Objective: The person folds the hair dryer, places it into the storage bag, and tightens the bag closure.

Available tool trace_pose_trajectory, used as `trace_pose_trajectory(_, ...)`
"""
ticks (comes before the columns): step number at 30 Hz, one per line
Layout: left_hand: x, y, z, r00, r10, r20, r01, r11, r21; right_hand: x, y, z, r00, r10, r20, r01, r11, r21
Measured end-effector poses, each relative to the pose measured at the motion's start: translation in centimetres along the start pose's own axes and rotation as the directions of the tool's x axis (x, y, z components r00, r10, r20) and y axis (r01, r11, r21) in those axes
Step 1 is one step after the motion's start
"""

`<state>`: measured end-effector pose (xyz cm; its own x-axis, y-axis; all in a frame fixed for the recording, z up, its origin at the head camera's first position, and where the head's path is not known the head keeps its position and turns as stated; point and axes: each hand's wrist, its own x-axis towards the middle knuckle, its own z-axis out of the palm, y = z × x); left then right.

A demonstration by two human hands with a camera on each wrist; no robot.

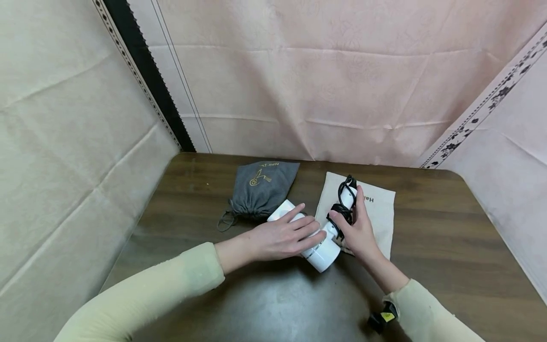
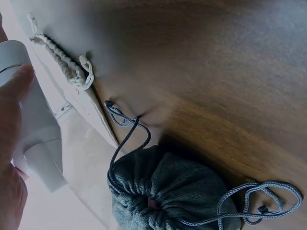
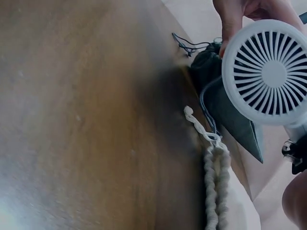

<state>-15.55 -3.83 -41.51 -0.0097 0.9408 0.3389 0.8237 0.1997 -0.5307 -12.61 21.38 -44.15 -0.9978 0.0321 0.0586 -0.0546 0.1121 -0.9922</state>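
A white hair dryer (image 1: 323,255) is held up over the table between both hands. My left hand (image 1: 287,236) grips its barrel, fingers laid across the top; in the left wrist view the thumb presses on the barrel (image 2: 39,117). The right hand (image 1: 358,231) holds the handle, where a black cord (image 1: 342,209) is bundled. The slatted round grille (image 3: 273,74) at the barrel's end faces the right wrist camera. Beneath the handle lies a flat white drawstring bag (image 1: 382,213) with partly hidden lettering. Left of it sits a dark grey drawstring pouch (image 1: 267,187) with a gold print.
The wooden table (image 1: 436,228) has rounded far corners. Pale cloth (image 1: 342,85) hangs behind it and along both sides. The grey pouch's cord loops (image 2: 283,201) lie on the wood. A black device with a yellow label (image 1: 386,316) is by the right sleeve.
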Motion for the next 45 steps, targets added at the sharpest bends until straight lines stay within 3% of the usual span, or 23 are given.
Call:
trace_pose_trajectory(15, 0.2, -0.1, 0.3, 0.998, 0.052, -0.023, -0.051, 0.997, 0.062, 0.6, -0.8, -0.7, 0.997, -0.044, 0.063, 0.048, 0.997, -0.058)
trace_pose_trajectory(22, -0.4, -0.5, 0.2, 0.993, 0.12, 0.006, -0.12, 0.99, 0.073, 1.0, -0.9, -1.0, 0.959, -0.171, 0.226, 0.227, 0.942, -0.248)
trace_pose_trajectory(27, -0.6, -0.9, -0.2, 0.994, 0.107, 0.013, -0.108, 0.994, 0.03, 1.3, -1.3, -1.1, 0.943, -0.18, 0.279, 0.252, 0.935, -0.249)
trace_pose_trajectory(37, -0.7, -1.3, 0.1, 0.995, 0.092, -0.027, -0.092, 0.996, 0.016, 1.6, -1.8, -1.2, 0.948, -0.159, 0.275, 0.221, 0.952, -0.21)
trace_pose_trajectory(45, -0.6, -1.6, -0.1, 0.994, 0.105, 0.002, -0.105, 0.994, -0.014, 1.8, -2.1, -1.2, 0.948, -0.119, 0.294, 0.182, 0.963, -0.196)
